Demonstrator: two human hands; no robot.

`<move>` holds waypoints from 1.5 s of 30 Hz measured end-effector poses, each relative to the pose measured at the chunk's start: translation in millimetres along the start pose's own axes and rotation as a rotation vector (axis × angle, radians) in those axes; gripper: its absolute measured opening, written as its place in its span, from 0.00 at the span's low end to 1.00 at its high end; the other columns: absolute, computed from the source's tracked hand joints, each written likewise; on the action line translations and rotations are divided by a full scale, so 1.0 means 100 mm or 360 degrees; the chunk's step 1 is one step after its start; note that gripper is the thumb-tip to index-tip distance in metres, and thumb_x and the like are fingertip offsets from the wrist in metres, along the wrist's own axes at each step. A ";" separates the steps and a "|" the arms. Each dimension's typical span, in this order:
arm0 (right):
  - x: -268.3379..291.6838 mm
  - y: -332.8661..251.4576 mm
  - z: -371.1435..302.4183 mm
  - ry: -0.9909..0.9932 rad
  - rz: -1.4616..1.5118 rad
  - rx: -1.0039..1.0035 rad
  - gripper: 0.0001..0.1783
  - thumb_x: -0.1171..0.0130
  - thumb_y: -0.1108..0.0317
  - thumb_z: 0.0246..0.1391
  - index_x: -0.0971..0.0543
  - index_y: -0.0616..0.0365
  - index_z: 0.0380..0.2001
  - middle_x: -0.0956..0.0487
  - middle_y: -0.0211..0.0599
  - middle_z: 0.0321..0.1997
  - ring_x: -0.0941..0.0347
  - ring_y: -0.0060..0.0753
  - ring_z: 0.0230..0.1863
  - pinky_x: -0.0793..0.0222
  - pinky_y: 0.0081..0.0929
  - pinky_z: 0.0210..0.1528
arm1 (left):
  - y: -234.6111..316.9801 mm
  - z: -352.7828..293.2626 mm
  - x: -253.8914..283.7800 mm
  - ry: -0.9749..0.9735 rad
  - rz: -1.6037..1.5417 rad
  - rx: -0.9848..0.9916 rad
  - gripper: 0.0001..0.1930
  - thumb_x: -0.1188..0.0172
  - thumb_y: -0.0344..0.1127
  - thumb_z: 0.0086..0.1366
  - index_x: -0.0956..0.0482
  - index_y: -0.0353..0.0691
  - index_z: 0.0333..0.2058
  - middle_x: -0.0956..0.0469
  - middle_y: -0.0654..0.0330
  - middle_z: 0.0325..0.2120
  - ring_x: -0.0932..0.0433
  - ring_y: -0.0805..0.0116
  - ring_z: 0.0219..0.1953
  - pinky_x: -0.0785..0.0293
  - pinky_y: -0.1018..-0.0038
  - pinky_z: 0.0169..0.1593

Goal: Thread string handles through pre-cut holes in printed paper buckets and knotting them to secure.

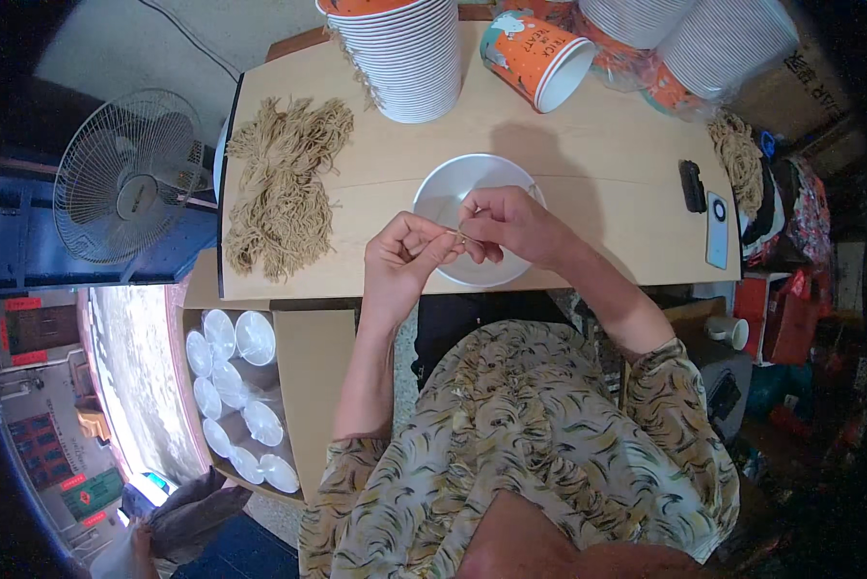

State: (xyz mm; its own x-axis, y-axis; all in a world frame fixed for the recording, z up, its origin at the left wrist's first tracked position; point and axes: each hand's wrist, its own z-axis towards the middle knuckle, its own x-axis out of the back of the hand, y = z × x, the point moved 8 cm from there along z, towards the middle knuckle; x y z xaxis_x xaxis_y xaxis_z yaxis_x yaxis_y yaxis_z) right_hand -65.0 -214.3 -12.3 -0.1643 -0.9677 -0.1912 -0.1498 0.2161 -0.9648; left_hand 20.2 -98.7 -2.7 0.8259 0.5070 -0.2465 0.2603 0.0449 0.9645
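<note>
My left hand [409, 253] and my right hand [512, 228] meet above the near part of a round white bucket [435, 189]. Thumbs and fingertips of both are pinched on a short piece of thin tan twine [455, 233], most of which the fingers hide. The bucket stands on the table by its front edge, its mouth facing up. Left of it lies a heap of tan twine bundles [284, 188].
Beyond the bucket rise a tall stack of paper buckets [399, 63] and one orange printed bucket [535, 60] on its side. More wrapped stacks [728, 43] fill the far right. A remote [717, 230], box of clear plastic cups [231, 386] and fan [129, 179] flank the table.
</note>
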 end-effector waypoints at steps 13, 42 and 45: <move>0.04 -0.06 0.01 0.0075 -0.0180 0.0058 0.06 0.42 0.67 0.64 0.22 0.59 0.37 0.22 0.28 0.22 0.30 0.13 0.21 0.35 0.15 0.22 | -0.02 0.02 -0.01 -0.0001 0.0058 0.0068 0.03 0.38 0.24 0.67 0.24 0.34 0.37 0.16 0.56 0.33 0.16 0.72 0.36 0.19 0.78 0.42; 0.10 -0.32 -0.13 0.0382 -0.0439 0.0282 0.07 0.49 0.66 0.69 0.28 0.57 0.37 0.28 0.23 0.20 0.37 0.11 0.19 0.40 0.16 0.23 | -0.04 0.03 -0.06 -0.0043 0.0163 0.0045 0.09 0.39 0.29 0.69 0.20 0.34 0.46 0.17 0.60 0.32 0.18 0.76 0.34 0.20 0.79 0.42; 0.12 -0.34 -0.13 0.0432 -0.0479 0.0388 0.08 0.46 0.67 0.68 0.26 0.58 0.35 0.30 0.22 0.21 0.36 0.12 0.22 0.39 0.17 0.26 | -0.02 0.04 -0.07 -0.0042 0.0129 -0.0015 0.12 0.38 0.33 0.69 0.19 0.33 0.47 0.17 0.61 0.32 0.19 0.76 0.32 0.24 0.80 0.38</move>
State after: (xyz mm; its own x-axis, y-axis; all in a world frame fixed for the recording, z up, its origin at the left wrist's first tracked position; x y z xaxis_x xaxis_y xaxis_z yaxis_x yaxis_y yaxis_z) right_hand -74.1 -231.1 20.6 -0.4027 -0.9066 0.1259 -0.0019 -0.1367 -0.9906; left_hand 16.2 -105.7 -2.9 0.8570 0.4866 -0.1699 0.1876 0.0126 0.9822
